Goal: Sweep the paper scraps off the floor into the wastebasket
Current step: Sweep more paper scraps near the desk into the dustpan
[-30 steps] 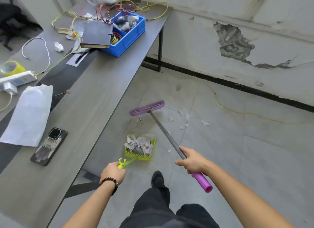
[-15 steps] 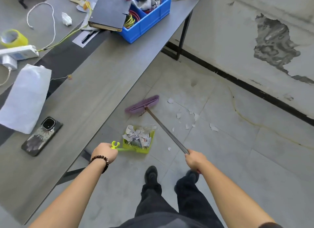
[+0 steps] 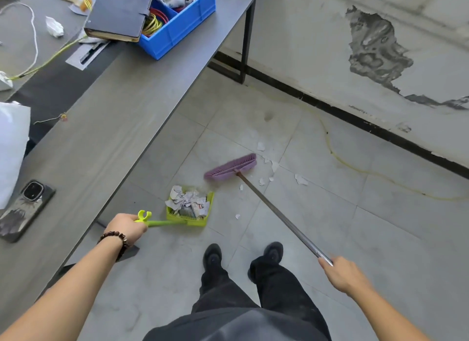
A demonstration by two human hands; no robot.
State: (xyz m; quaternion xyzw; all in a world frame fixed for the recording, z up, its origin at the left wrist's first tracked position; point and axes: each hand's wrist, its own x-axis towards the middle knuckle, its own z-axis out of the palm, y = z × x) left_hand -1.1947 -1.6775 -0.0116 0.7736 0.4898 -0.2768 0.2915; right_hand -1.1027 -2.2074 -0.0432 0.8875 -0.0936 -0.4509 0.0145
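A lime-green dustpan (image 3: 203, 221) stands on the grey tile floor, heaped with crumpled paper scraps (image 3: 187, 202). My left hand (image 3: 128, 226) grips the top of its green handle. My right hand (image 3: 344, 273) grips the metal pole of a broom whose purple head (image 3: 231, 166) rests on the floor just beyond the dustpan. Several loose white scraps (image 3: 274, 166) lie to the right of the broom head, and one more lies near the pole (image 3: 237, 216). No wastebasket is in view.
A long grey table (image 3: 114, 127) runs along my left, with a phone (image 3: 24, 208), a white sheet, cables, a dark notebook and a blue bin (image 3: 182, 28) on it. A table leg (image 3: 247, 38) and a cracked wall (image 3: 368, 51) stand ahead. My black shoes (image 3: 213, 258) are below the dustpan.
The broom head has swung from the table side rightward, toward the loose scraps. My right hand has slid back along the pole. The dustpan stays put.
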